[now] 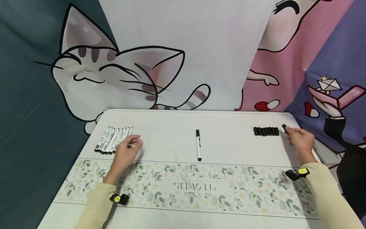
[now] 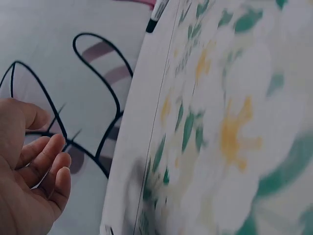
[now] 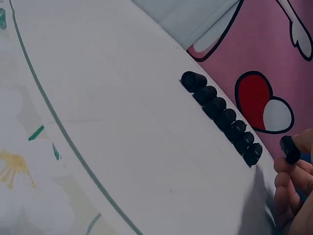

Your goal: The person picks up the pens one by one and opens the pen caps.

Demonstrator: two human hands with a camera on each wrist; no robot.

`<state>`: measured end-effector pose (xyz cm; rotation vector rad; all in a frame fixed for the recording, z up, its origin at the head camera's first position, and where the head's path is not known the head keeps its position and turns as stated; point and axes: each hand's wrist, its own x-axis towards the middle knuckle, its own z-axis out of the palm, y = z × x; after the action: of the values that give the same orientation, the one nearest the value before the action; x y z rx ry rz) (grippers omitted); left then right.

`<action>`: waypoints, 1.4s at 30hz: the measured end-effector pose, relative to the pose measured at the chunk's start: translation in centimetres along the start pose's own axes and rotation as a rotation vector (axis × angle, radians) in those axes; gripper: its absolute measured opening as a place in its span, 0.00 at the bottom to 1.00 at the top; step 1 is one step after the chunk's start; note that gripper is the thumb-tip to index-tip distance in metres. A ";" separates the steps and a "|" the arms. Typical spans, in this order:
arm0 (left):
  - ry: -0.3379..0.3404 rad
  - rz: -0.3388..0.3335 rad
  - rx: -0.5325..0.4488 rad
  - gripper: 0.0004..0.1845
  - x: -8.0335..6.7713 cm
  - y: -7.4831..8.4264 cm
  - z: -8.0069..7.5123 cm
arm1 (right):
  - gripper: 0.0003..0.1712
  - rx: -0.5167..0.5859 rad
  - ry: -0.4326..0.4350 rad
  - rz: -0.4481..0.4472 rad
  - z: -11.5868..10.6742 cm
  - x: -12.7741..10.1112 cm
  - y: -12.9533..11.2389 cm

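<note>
My right hand [image 1: 301, 141] pinches a small black marker cap [image 3: 290, 149] between thumb and fingers, at the right end of the table. Just left of it, a tight row of several black marker caps [image 1: 266, 131] lies on the white surface. My left hand [image 1: 127, 151] holds nothing; its fingers are loosely bent, beside a group of several white markers [image 1: 110, 140] without caps, their tips pointing to the far edge. Midway between the hands lies one white marker [image 1: 198, 149] with its black cap on.
A flower-patterned strip [image 1: 191, 187] with printed lettering crosses the white table [image 1: 163, 127]. Behind the far edge hang cloths with a cartoon cat [image 1: 100, 73] and other drawings. Each forearm wears a small black camera with a yellow label.
</note>
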<state>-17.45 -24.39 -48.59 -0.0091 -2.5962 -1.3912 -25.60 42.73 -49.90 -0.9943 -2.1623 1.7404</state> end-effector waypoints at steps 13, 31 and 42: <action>-0.125 0.223 0.023 0.15 -3.0 3.2 3.8 | 0.15 -0.220 0.009 0.007 0.4 0.1 0.7; -0.132 0.255 0.063 0.15 -4.0 3.5 5.0 | 0.27 -0.289 0.004 -0.038 0.5 -0.6 0.1; -0.113 0.266 0.072 0.15 -1.9 5.9 4.4 | 0.29 -0.346 -0.012 -0.392 1.6 -6.1 -4.4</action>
<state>-15.72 -17.26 -46.40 -0.4183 -2.6142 -1.2353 -23.51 37.42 -44.81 -0.5641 -2.5096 1.2271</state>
